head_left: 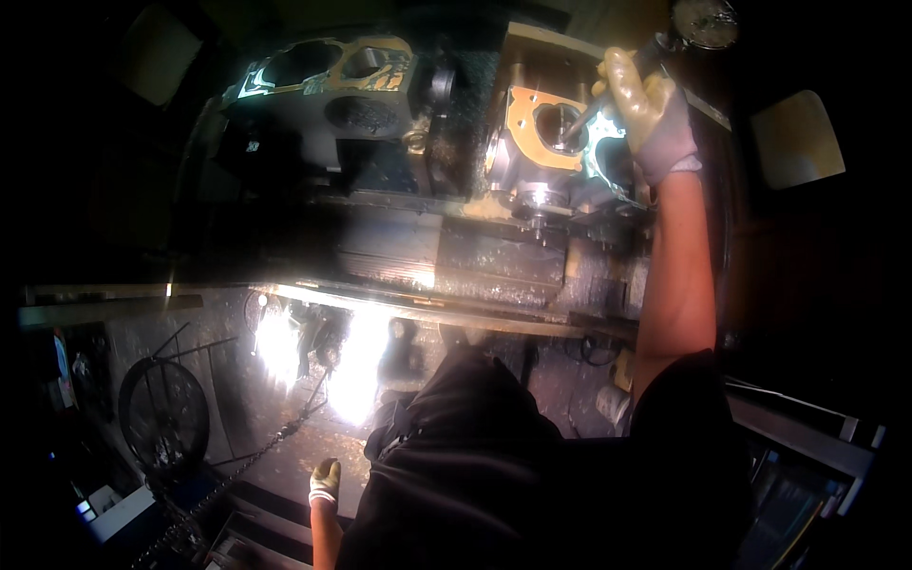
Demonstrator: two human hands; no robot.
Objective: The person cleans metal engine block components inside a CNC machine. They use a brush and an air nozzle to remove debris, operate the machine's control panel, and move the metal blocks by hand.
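My right hand (646,109), in a pale, stained glove, is closed around the handle of a dial bore gauge (705,24). The gauge's round dial is above the hand at the top right, and its thin rod slants down left into the round bore of a metal housing (541,152). That housing has an orange-tinted flat flange face on top. A second flange opening (613,152) sits beside it, partly behind my wrist. Down at the lower left, away from the bench, my left hand (325,482) hangs gloved, with its fingers curled and no object visible in them.
A larger metal casting (366,90) with several openings stands at the back left of the workbench (456,309). Below the bench's near edge are bright lamps or glare (359,366), a hanging chain (285,430) and a large round fan (163,418). Shelving (807,437) stands at the right.
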